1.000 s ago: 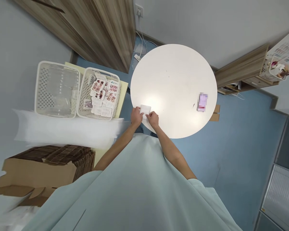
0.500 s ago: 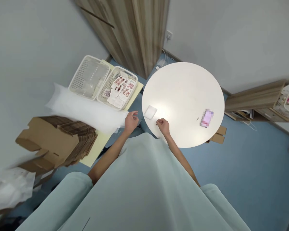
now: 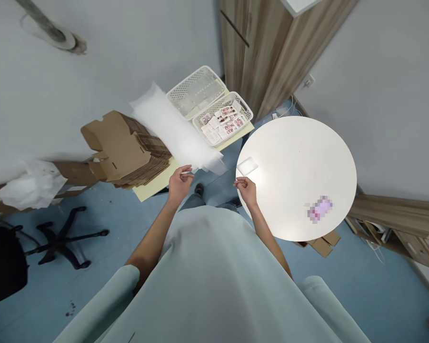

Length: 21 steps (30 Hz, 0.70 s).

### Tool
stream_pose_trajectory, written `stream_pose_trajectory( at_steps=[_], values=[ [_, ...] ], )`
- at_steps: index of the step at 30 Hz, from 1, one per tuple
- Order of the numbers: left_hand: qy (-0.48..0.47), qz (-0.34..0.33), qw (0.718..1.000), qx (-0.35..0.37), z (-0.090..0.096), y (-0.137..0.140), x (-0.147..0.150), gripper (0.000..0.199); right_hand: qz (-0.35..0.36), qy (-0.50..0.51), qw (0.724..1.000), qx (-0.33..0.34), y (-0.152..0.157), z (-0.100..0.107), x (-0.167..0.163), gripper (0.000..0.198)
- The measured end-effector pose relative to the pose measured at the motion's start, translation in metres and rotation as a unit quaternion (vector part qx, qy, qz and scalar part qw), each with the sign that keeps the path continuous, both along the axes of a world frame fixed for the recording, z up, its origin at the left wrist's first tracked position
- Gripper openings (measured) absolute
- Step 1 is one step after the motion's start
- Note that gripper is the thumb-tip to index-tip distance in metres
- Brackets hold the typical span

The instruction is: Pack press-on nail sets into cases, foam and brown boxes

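My left hand (image 3: 180,185) hovers in front of the near end of the white foam sheets (image 3: 178,131), thumb and fingers apart, with nothing in it. At the left edge of the round white table (image 3: 300,157) is my right hand (image 3: 246,189), its fingers loosely bent and no object visible in them. Just beyond that hand, a flat whitish packet (image 3: 247,166) lies on the tabletop. Folded brown cardboard boxes (image 3: 123,150) are stacked to the left of the foam, past my left hand.
Two white plastic baskets stand behind the foam: one basket (image 3: 250,114) holds several printed cards, the other basket (image 3: 169,97) clear bags. A pixelated purple item (image 3: 320,208) lies on the table. A black chair base (image 3: 66,238) is at left, a wooden cabinet (image 3: 260,57) behind.
My view has turned left, so the table and baskets sit farther right and the chair shows. My left hand has moved away from the table, toward the box stack. The packet stays on the table.
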<state>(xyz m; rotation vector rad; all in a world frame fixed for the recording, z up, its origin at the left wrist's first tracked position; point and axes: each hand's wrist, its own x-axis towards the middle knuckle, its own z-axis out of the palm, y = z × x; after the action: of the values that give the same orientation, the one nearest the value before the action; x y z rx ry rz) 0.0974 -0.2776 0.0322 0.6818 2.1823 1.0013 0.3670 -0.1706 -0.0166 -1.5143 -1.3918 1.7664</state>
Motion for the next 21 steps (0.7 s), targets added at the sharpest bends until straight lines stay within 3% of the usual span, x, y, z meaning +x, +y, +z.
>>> stream_pose_trajectory(
  at_steps=[5,9,12,15,18,21],
  values=[
    [0.026,0.022,0.999,0.009,-0.003,-0.029,-0.061,0.046,-0.003,0.018,0.999,0.033,-0.019,0.015,-0.034,0.025],
    [0.103,0.006,0.994,-0.025,-0.013,-0.060,-0.137,0.043,-0.003,0.003,0.998,0.057,-0.034,0.031,-0.074,0.025],
    [0.172,-0.052,0.980,-0.086,-0.029,-0.084,-0.200,0.041,0.004,-0.010,0.997,0.074,-0.046,0.042,-0.111,0.028],
    [0.194,-0.115,0.969,-0.099,-0.048,-0.099,-0.251,0.041,0.025,-0.017,0.996,0.086,-0.060,0.049,-0.154,0.028],
    [0.188,-0.188,0.959,-0.102,-0.058,-0.104,-0.278,0.041,0.054,-0.013,0.994,0.090,-0.074,0.055,-0.196,0.027],
    [0.191,-0.277,0.932,-0.137,-0.058,-0.104,-0.288,0.044,0.089,-0.022,0.992,0.087,-0.089,0.060,-0.232,0.028]
  ],
)
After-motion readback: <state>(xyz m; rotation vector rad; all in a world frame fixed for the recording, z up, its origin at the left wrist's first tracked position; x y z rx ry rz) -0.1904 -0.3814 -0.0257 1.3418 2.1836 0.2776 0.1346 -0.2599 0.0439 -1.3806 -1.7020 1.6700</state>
